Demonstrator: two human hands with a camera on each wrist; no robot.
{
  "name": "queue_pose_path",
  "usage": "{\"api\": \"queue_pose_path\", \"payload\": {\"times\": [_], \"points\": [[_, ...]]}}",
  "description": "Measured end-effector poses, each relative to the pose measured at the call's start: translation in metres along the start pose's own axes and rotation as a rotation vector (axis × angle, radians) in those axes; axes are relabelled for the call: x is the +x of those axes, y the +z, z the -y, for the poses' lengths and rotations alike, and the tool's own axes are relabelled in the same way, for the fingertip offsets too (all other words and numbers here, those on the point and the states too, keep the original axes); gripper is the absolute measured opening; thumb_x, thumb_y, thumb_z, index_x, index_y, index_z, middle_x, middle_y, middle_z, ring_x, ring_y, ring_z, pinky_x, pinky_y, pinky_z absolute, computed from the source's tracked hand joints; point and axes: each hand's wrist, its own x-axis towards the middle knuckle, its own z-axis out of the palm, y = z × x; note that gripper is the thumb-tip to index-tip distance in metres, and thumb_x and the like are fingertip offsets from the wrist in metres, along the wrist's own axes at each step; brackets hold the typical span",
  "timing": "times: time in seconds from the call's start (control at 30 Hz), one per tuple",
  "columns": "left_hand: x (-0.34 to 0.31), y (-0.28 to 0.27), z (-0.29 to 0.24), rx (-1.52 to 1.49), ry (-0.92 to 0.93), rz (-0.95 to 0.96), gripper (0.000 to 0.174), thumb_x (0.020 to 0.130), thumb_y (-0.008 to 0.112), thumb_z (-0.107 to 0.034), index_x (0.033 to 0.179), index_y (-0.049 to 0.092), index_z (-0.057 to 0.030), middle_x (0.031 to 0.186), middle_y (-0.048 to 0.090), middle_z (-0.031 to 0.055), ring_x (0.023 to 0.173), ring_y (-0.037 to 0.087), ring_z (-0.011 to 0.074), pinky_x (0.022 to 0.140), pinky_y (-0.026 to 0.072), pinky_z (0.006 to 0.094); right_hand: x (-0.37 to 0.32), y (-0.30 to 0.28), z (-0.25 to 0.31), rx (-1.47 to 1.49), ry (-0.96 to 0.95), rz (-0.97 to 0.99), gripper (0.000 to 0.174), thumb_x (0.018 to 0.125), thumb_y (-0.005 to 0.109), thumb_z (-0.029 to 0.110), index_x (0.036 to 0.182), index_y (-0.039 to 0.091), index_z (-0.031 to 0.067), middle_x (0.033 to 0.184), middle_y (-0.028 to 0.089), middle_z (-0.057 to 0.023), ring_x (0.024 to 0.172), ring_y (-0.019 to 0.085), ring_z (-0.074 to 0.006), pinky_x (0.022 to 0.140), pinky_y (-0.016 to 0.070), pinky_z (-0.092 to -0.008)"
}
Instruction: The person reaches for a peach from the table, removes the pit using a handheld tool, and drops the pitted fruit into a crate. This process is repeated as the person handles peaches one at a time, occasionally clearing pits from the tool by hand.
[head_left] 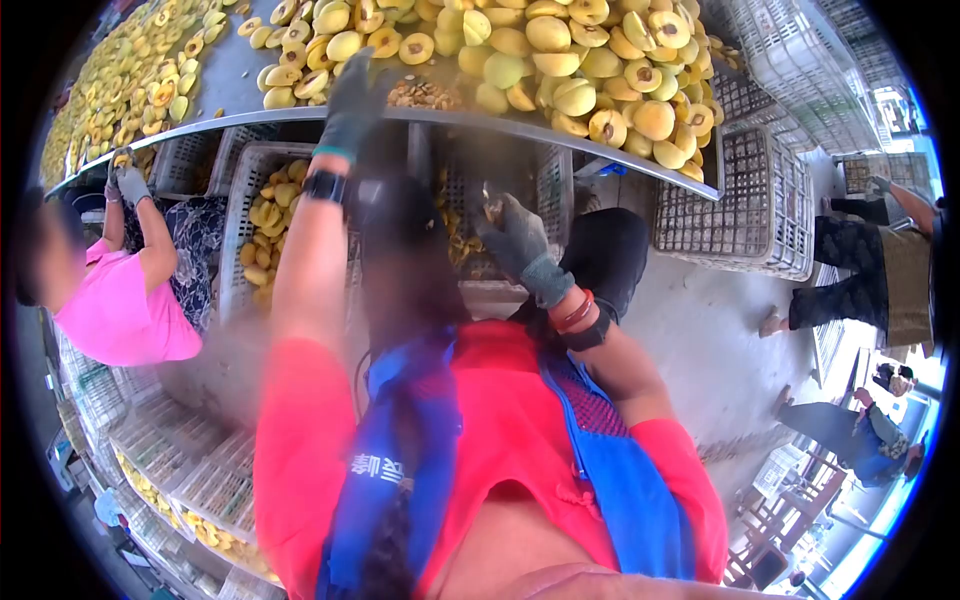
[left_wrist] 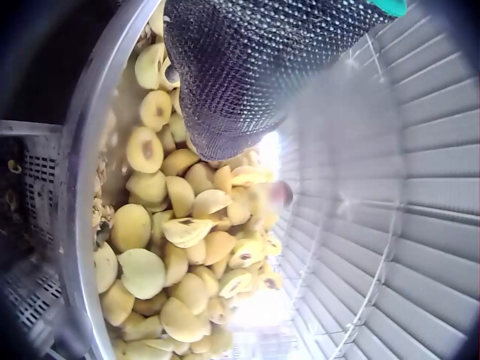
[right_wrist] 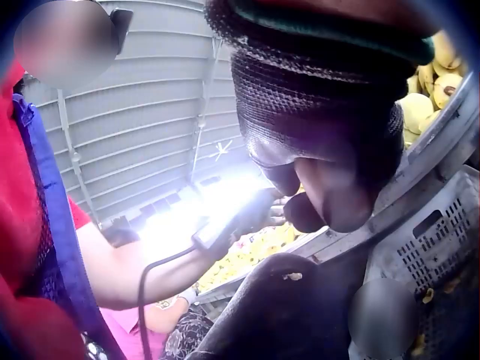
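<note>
In the head view, the gloved left hand [head_left: 352,108] reaches over the metal table's edge [head_left: 440,117], fingers extended beside halved yellow fruit [head_left: 383,42]. The left wrist view shows the back of this dark glove [left_wrist: 232,75] above the fruit pile [left_wrist: 180,262]; its fingertips are hidden there. Lower and to the right, the gloved right hand [head_left: 520,240] is in front of the table edge above crates, fingers bent round a small brownish thing [head_left: 491,205], too blurred to name. In the right wrist view, the right hand's fingers [right_wrist: 300,214] curl downward.
A large fruit heap [head_left: 600,65] covers the table's right part, with pit scraps [head_left: 422,94] near the edge. Below stand a crate of fruit [head_left: 240,235] and, at right, an upturned-looking crate [head_left: 740,205]. A person in pink [head_left: 130,310] sits at left.
</note>
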Motion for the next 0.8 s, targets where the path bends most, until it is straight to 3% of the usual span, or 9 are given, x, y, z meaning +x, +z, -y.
{"api": "queue_pose_path", "payload": {"times": [0.1, 0.17, 0.3, 0.4, 0.5, 0.6, 0.7, 0.8], "points": [[0.039, 0.055, 0.015, 0.017, -0.04, 0.153, 0.05, 0.088, 0.059, -0.03, 0.132, 0.047, -0.0098, 0.131, 0.053, 0.0171, 0.12, 0.05, 0.0361, 0.099, 0.0421, 0.0421, 0.003, -0.003, -0.002, -0.088, -0.013, -0.042, 0.022, 0.084, 0.066, 0.022, 0.088, 0.053, 0.0046, 0.065, 0.059, -0.0187, 0.064, 0.06, -0.0407, 0.056, 0.047, -0.0455], [0.055, 0.09, 0.028, 0.08, -0.044, 0.169, 0.053, 0.086, 0.06, -0.03, 0.133, 0.046, -0.0091, 0.128, 0.054, 0.0193, 0.118, 0.051, 0.0373, 0.098, 0.042, 0.044, 0.004, -0.004, -0.004, -0.079, -0.035, -0.089, 0.021, 0.084, 0.066, 0.021, 0.086, 0.052, 0.0048, 0.064, 0.058, -0.0187, 0.065, 0.06, -0.0415, 0.056, 0.0466, -0.0459], [0.078, 0.104, 0.023, 0.258, -0.237, 0.395, 0.061, 0.082, 0.065, -0.033, 0.134, 0.044, -0.0115, 0.127, 0.055, 0.0199, 0.118, 0.051, 0.0384, 0.097, 0.0418, 0.0461, 0.006, -0.011, -0.002, -0.129, 0.008, -0.08, 0.021, 0.083, 0.066, 0.021, 0.087, 0.053, 0.0046, 0.067, 0.06, -0.0195, 0.068, 0.061, -0.0423, 0.057, 0.0468, -0.0475], [0.079, 0.095, 0.014, 0.307, -0.271, 0.457, 0.066, 0.077, 0.07, -0.036, 0.132, 0.044, -0.012, 0.126, 0.055, 0.021, 0.117, 0.052, 0.0393, 0.096, 0.042, 0.0478, 0.008, -0.012, -0.003, -0.109, 0.062, -0.05, 0.022, 0.083, 0.066, 0.022, 0.088, 0.053, 0.005, 0.069, 0.061, -0.0205, 0.071, 0.061, -0.0431, 0.059, 0.0469, -0.0489], [0.072, 0.095, 0.014, 0.314, -0.248, 0.391, 0.065, 0.074, 0.073, -0.04, 0.126, 0.045, -0.011, 0.12, 0.059, 0.0204, 0.111, 0.056, 0.0389, 0.092, 0.0441, 0.0467, 0.01, -0.01, -0.001, -0.085, 0.071, -0.043, 0.022, 0.084, 0.064, 0.024, 0.089, 0.053, 0.0054, 0.071, 0.061, -0.0212, 0.073, 0.061, -0.0435, 0.061, 0.0467, -0.05], [0.062, 0.106, 0.02, 0.051, -0.266, 0.403, 0.06, 0.075, 0.074, -0.041, 0.119, 0.047, -0.0097, 0.112, 0.062, 0.0188, 0.104, 0.06, 0.0385, 0.087, 0.0466, 0.0449, 0.013, -0.003, -0.007, -0.075, 0.058, -0.034, 0.022, 0.085, 0.063, 0.024, 0.091, 0.053, 0.0052, 0.072, 0.062, -0.0213, 0.074, 0.061, -0.0436, 0.061, 0.0468, -0.0502], [0.051, 0.097, -0.003, -0.084, -0.171, 0.294, 0.06, 0.076, 0.073, -0.043, 0.118, 0.046, -0.0095, 0.107, 0.064, 0.0187, 0.101, 0.06, 0.0399, 0.084, 0.048, 0.0439, 0.014, -0.001, -0.008, -0.01, 0.034, -0.038, 0.024, 0.086, 0.062, 0.024, 0.093, 0.052, 0.0044, 0.073, 0.062, -0.0211, 0.074, 0.061, -0.0437, 0.061, 0.0469, -0.0501], [0.041, 0.059, -0.043, -0.392, -0.194, 0.222, 0.051, 0.081, 0.071, -0.037, 0.116, 0.054, -0.0035, 0.101, 0.066, 0.0131, 0.092, 0.064, 0.0251, 0.078, 0.0503, 0.0343, 0.014, -0.008, -0.008, 0.035, -0.08, -0.089, 0.024, 0.086, 0.063, 0.023, 0.094, 0.051, 0.0038, 0.073, 0.062, -0.021, 0.074, 0.061, -0.0435, 0.061, 0.047, -0.0494]]}}
